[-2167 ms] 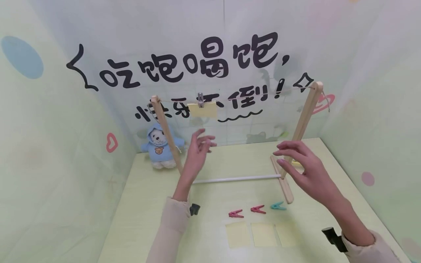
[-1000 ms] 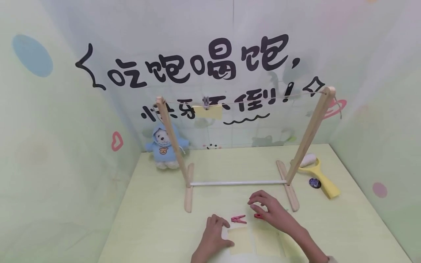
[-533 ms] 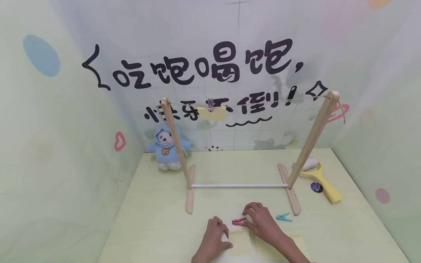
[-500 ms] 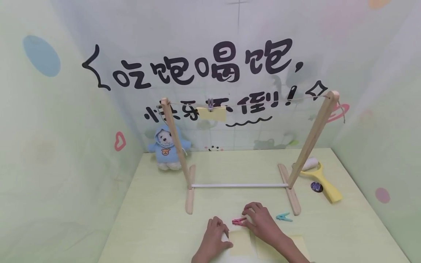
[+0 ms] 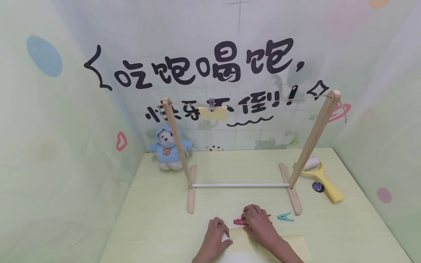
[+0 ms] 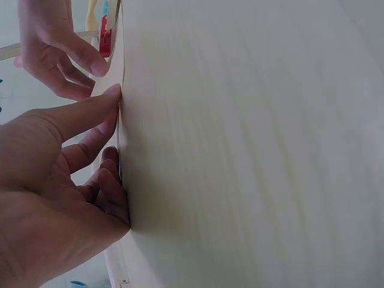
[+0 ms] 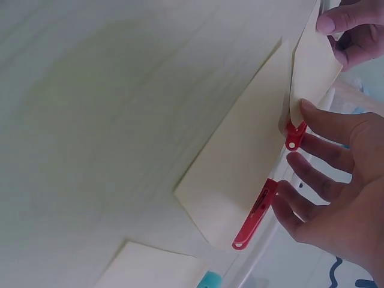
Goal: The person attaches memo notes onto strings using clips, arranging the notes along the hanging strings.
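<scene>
My left hand [image 5: 213, 239] pinches the left edge of a pale yellow slip of paper [image 5: 242, 240] between thumb and fingers. At the slip's far right corner, my right hand [image 5: 261, 226] has its thumb on the paper and fingers curled behind it; that corner looks slightly raised in the right wrist view. A red clothespin [image 7: 294, 138] lies right by the right index finger. Beside the other fingers is a second red clothespin [image 7: 256, 213]. To the right lies a teal clothespin [image 5: 285, 217]. More yellow slips [image 7: 240, 150] lie flat, partly hidden by the right arm in the head view.
Behind the hands stands a wooden frame [image 5: 310, 144] with a string on top. A purple-grey clothespin [image 5: 212, 105] holds a yellow slip [image 5: 213, 114] on it. A plush toy [image 5: 167, 149] sits back left. A yellow-handled roller [image 5: 329, 188] and a dark round disc [image 5: 317, 187] lie right.
Both hands came down from near the frame to the slips. The right hand then moved left to the leftmost slip's corner, and that slip has shifted slightly away from me.
</scene>
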`<state>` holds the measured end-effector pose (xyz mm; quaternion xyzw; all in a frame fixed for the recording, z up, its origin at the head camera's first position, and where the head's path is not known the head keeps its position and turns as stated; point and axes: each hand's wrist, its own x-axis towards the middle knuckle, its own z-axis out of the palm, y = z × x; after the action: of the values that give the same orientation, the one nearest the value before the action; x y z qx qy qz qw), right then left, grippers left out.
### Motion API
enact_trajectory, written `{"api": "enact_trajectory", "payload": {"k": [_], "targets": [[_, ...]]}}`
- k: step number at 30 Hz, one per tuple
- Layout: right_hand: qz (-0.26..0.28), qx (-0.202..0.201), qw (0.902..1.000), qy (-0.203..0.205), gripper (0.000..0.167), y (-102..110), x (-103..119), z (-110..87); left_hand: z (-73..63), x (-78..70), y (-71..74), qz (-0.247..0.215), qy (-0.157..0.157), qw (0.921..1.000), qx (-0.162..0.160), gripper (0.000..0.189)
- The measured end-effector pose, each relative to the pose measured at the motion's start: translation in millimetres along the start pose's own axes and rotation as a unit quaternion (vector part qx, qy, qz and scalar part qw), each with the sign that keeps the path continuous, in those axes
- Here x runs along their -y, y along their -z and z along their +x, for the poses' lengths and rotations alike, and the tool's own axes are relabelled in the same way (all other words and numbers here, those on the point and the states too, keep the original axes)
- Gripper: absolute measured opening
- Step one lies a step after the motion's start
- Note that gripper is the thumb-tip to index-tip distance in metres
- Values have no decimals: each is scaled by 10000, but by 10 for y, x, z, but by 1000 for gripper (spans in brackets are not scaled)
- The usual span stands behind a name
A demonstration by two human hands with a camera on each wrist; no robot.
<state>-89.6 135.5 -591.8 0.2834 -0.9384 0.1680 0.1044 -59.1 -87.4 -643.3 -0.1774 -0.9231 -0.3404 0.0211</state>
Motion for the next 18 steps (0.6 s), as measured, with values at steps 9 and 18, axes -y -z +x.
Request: {"api": "enact_trajectory", "payload": {"k": [9,18], "targets": [[-211,-372,9991,50,35,-52,-58,-12,8,-35,20,80,-402,9978,-513,22],[-221,-270,9994,0,33,-39,-68,-16,19,-157,117,-304,201,9991,-210,19]]}}
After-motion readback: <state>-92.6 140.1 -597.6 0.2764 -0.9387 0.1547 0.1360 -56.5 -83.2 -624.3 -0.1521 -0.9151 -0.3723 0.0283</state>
